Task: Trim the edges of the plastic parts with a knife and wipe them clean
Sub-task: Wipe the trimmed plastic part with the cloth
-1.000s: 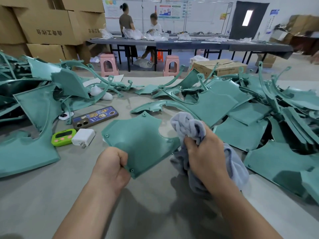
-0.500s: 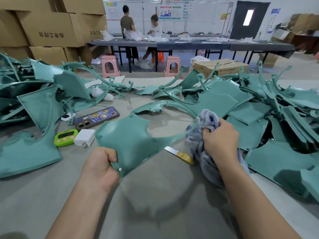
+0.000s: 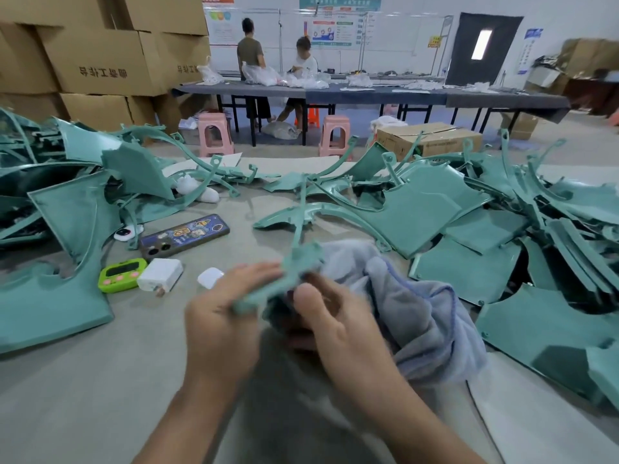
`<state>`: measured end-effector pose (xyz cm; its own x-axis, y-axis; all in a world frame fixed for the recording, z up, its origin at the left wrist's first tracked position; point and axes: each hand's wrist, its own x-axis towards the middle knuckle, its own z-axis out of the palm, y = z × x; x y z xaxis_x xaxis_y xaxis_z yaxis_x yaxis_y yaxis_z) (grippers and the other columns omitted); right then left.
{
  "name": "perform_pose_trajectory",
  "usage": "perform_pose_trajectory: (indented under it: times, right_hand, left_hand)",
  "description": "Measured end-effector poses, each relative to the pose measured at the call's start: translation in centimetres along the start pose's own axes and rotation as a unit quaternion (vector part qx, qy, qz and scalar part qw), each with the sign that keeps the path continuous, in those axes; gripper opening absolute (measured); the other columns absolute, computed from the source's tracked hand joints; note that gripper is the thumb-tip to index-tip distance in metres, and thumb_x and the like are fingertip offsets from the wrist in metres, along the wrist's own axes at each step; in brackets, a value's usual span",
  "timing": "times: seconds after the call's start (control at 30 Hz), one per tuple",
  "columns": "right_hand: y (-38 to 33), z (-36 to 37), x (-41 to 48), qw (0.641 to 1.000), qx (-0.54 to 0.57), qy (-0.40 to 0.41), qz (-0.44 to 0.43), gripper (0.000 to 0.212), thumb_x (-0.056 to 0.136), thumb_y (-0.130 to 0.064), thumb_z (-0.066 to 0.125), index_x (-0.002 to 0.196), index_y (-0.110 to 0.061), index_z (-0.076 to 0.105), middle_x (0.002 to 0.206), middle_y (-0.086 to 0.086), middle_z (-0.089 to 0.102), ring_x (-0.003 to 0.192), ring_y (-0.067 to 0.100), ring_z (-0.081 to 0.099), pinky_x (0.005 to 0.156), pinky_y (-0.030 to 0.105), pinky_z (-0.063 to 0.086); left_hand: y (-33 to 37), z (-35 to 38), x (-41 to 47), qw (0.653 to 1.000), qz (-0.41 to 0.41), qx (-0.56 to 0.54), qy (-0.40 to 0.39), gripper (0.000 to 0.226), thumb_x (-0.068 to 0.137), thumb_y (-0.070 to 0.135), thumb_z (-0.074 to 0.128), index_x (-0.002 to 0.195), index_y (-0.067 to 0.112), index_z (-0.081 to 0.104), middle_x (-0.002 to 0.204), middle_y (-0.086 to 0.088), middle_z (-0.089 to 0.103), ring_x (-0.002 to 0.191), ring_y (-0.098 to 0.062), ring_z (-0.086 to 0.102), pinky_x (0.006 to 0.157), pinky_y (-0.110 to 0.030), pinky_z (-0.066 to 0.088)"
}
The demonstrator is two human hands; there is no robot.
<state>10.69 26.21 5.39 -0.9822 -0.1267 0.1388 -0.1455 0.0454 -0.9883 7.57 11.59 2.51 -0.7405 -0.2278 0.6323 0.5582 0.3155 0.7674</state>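
Observation:
My left hand [image 3: 221, 326] grips a teal plastic part [image 3: 284, 276], which is turned edge-on toward me and blurred by motion. My right hand [image 3: 338, 326] holds a grey-blue cloth [image 3: 418, 309] that is bunched against the part's right side and trails off to the right over the table. Both hands meet at the centre, just above the grey table [image 3: 83, 396]. The knife is hidden from view.
Piles of teal plastic parts lie at the left [image 3: 63, 222] and right [image 3: 469, 212]. A phone [image 3: 184, 234], green timer [image 3: 122, 274], white charger [image 3: 160, 274] and small white case [image 3: 210, 277] sit left of my hands. Two people work at a far table [image 3: 368, 93].
The part has been turned from lying flat to edge-on and brought to the centre. My right hand with the cloth moved left onto it. The knife seen earlier is now covered.

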Motion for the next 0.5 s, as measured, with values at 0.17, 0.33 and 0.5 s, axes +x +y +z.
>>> perform_pose_trajectory:
  times: [0.17,0.33,0.5]
  right_hand:
    - [0.3,-2.0,1.6,0.882,0.428,0.037,0.193,0.048,0.078,-0.036,0.071,0.113,-0.003,0.068,0.111,0.019,0.076,0.098,0.03,0.076,0.078,0.041,0.063]
    - [1.7,-4.3,2.9,0.92,0.306,0.114,0.219,0.025,0.096,0.007,0.05,0.11,0.0,0.069,0.095,0.019,0.078,0.073,0.03,0.076,0.058,0.037,0.061]
    - [2.7,-4.3,3.0,0.95,0.216,0.103,0.198,0.013,0.096,-0.001,0.061,0.1,0.001,0.073,0.094,0.019,0.078,0.075,0.028,0.076,0.064,0.037,0.064]
  left_hand:
    - [0.2,1.4,-0.8,0.967,0.082,0.148,-0.192,0.076,0.06,-0.001,0.055,0.124,0.037,0.068,0.139,0.016,0.06,0.14,-0.001,0.042,0.12,-0.028,0.027]
    - [0.6,0.8,-1.0,0.972,-0.072,0.05,-0.217,0.076,0.056,0.031,0.067,0.131,0.045,0.064,0.15,0.033,0.041,0.143,0.014,0.025,0.11,-0.002,0.019]
    - [0.3,1.2,-0.4,0.959,-0.24,-0.106,-0.107,0.027,0.097,0.011,0.064,0.123,0.015,0.07,0.109,0.009,0.077,0.105,-0.011,0.072,0.087,-0.024,0.056]
